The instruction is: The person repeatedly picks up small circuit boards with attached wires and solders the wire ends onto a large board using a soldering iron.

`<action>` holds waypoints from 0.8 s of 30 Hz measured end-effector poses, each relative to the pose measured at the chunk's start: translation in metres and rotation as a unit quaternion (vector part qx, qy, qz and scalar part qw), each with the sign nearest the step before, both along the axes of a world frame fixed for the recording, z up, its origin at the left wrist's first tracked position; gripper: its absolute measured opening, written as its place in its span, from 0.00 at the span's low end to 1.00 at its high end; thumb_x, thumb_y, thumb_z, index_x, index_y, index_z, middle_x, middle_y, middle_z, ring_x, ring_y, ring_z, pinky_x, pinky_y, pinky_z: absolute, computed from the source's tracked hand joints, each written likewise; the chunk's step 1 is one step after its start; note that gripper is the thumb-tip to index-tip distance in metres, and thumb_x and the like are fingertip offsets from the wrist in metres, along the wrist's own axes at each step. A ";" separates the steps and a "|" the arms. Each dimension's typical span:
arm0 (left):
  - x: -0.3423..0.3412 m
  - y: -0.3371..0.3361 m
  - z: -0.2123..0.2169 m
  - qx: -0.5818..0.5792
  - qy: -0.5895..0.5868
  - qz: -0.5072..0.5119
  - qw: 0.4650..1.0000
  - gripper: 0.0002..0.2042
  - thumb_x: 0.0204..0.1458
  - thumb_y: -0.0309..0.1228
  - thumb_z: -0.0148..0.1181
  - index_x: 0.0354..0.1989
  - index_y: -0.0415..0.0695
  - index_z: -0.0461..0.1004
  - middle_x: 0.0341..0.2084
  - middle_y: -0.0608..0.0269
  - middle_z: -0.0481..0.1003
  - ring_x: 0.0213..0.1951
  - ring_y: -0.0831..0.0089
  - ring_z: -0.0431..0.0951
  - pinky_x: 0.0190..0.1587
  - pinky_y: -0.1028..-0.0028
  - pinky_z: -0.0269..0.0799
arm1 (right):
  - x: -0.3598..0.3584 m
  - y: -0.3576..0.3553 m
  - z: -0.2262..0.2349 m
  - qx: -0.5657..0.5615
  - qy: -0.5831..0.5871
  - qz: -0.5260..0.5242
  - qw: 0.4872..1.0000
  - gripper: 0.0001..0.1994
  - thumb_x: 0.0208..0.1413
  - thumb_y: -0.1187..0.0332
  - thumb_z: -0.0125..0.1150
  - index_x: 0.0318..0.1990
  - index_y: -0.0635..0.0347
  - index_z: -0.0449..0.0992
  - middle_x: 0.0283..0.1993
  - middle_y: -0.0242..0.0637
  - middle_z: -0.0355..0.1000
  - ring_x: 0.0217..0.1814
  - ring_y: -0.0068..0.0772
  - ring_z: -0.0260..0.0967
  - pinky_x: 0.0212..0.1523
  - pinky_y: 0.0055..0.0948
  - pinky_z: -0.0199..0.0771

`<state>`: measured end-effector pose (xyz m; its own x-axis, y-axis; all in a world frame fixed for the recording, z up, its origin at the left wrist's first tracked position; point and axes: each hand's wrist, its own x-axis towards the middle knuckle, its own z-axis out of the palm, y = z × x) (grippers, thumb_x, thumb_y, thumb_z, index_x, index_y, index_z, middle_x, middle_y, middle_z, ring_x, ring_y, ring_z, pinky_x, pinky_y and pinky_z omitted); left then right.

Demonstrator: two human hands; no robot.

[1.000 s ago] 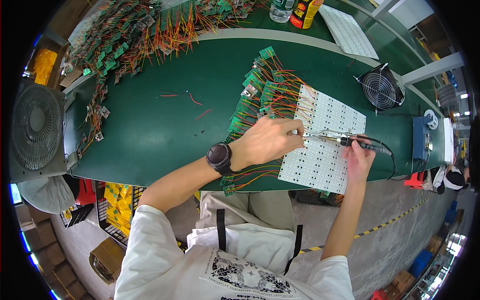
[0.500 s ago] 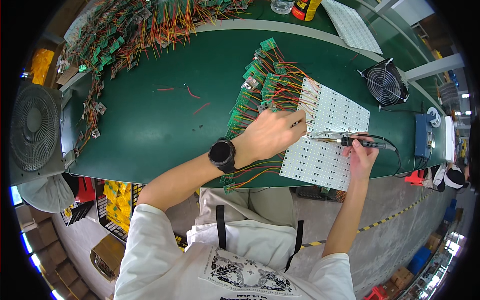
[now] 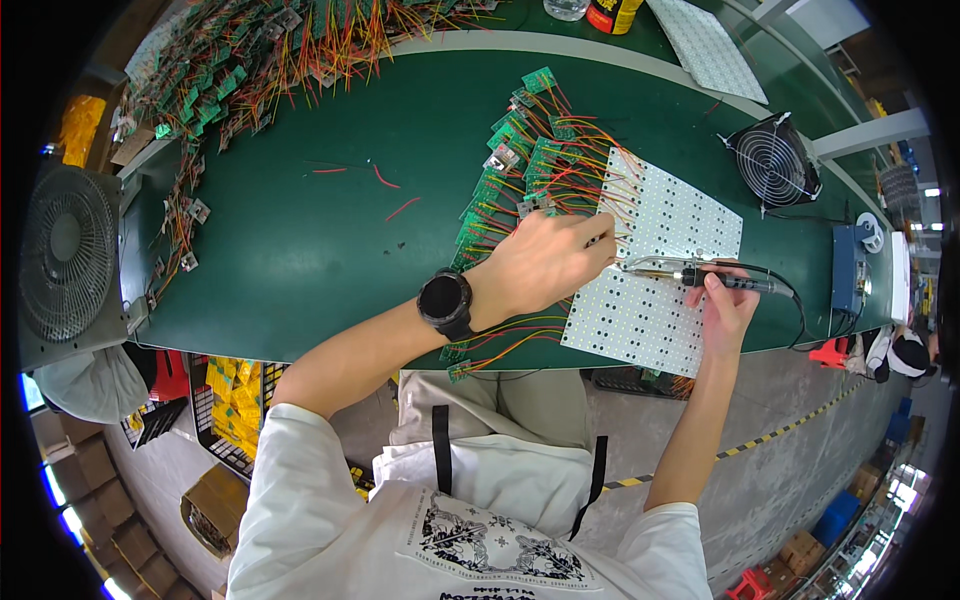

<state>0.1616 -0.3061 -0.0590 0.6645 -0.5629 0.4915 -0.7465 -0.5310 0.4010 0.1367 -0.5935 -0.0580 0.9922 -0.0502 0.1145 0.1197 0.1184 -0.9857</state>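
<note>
My right hand [image 3: 727, 308] grips a soldering iron [image 3: 738, 284] with a black handle and a thin metal guide tube along its barrel. Its tip points left, low over a white perforated board [image 3: 650, 320] covered in rows of small dots. My left hand [image 3: 545, 262], wearing a black watch [image 3: 444, 300] on the wrist, is pinched at the board's left edge close to the iron's tip. A thin wire seems to be between its fingertips, mostly hidden. Small green circuit boards [image 3: 483, 205] lie in a column left of the board, their red and yellow wires [image 3: 590, 180] reaching onto it.
A large heap of wired circuit boards [image 3: 250, 60] fills the far left. Red wire scraps [image 3: 403, 209] lie mid-table. A small black fan [image 3: 772, 165] and a blue box [image 3: 850, 268] stand at right. A bigger grey fan [image 3: 68, 250] is at left; another white board [image 3: 708, 50] lies behind.
Both hands stay nearly in place. The iron's tip has shifted very slightly toward my left fingertips, and the whole view has moved a little.
</note>
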 end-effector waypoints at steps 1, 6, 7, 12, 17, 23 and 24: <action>0.000 0.000 0.000 0.000 0.001 0.000 1.000 0.05 0.50 0.29 0.62 0.30 0.43 0.73 0.32 0.65 0.71 0.28 0.68 0.77 0.23 0.66 0.70 | 0.000 0.000 0.000 -0.001 0.001 -0.001 1.000 0.09 0.51 0.78 0.62 0.40 0.70 0.74 0.32 0.43 0.75 0.20 0.32 0.70 0.21 0.27 0.68; -0.001 0.000 0.000 -0.006 0.003 -0.001 1.000 0.05 0.50 0.29 0.62 0.30 0.43 0.73 0.31 0.65 0.71 0.28 0.68 0.77 0.23 0.66 0.69 | 0.001 0.001 0.000 -0.007 0.003 0.003 1.000 0.09 0.51 0.77 0.62 0.40 0.71 0.75 0.31 0.43 0.75 0.20 0.31 0.70 0.21 0.27 0.68; -0.001 0.000 0.001 0.000 0.008 0.000 1.000 0.05 0.50 0.29 0.62 0.29 0.43 0.73 0.31 0.65 0.71 0.28 0.68 0.77 0.23 0.66 0.69 | 0.001 0.001 -0.001 -0.007 0.000 0.003 1.000 0.09 0.51 0.77 0.62 0.40 0.71 0.75 0.31 0.43 0.75 0.20 0.31 0.70 0.21 0.27 0.68; 0.000 0.001 0.001 -0.003 0.009 -0.003 1.000 0.05 0.51 0.29 0.62 0.29 0.43 0.73 0.31 0.65 0.71 0.28 0.68 0.77 0.23 0.66 0.69 | 0.002 -0.001 -0.003 -0.005 -0.002 0.006 1.000 0.09 0.51 0.77 0.62 0.40 0.70 0.75 0.30 0.43 0.75 0.20 0.31 0.70 0.20 0.27 0.68; 0.000 0.001 0.002 0.000 0.011 -0.002 1.000 0.05 0.51 0.29 0.62 0.30 0.43 0.73 0.31 0.65 0.70 0.28 0.68 0.77 0.23 0.66 0.69 | 0.004 -0.005 -0.004 0.033 -0.007 0.005 0.999 0.09 0.51 0.76 0.61 0.40 0.71 0.75 0.30 0.43 0.74 0.20 0.31 0.69 0.20 0.26 0.67; 0.000 0.000 0.001 -0.021 0.014 0.002 1.000 0.05 0.51 0.29 0.61 0.30 0.43 0.72 0.31 0.64 0.70 0.29 0.68 0.78 0.24 0.65 0.71 | 0.006 0.002 0.001 0.062 -0.018 -0.015 0.998 0.10 0.53 0.76 0.59 0.41 0.72 0.74 0.30 0.43 0.73 0.20 0.30 0.68 0.19 0.25 0.65; 0.000 0.000 0.001 -0.023 0.014 0.000 1.000 0.05 0.51 0.29 0.61 0.30 0.43 0.72 0.31 0.64 0.70 0.29 0.67 0.78 0.25 0.65 0.71 | 0.006 0.001 0.002 0.062 -0.020 -0.014 0.998 0.10 0.53 0.76 0.59 0.41 0.72 0.74 0.30 0.43 0.73 0.20 0.30 0.68 0.19 0.25 0.65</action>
<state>0.1617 -0.3058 -0.0580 0.6785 -0.5399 0.4982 -0.7345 -0.5114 0.4461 0.1427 -0.5923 -0.0559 0.9849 -0.0948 0.1446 0.1633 0.2346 -0.9583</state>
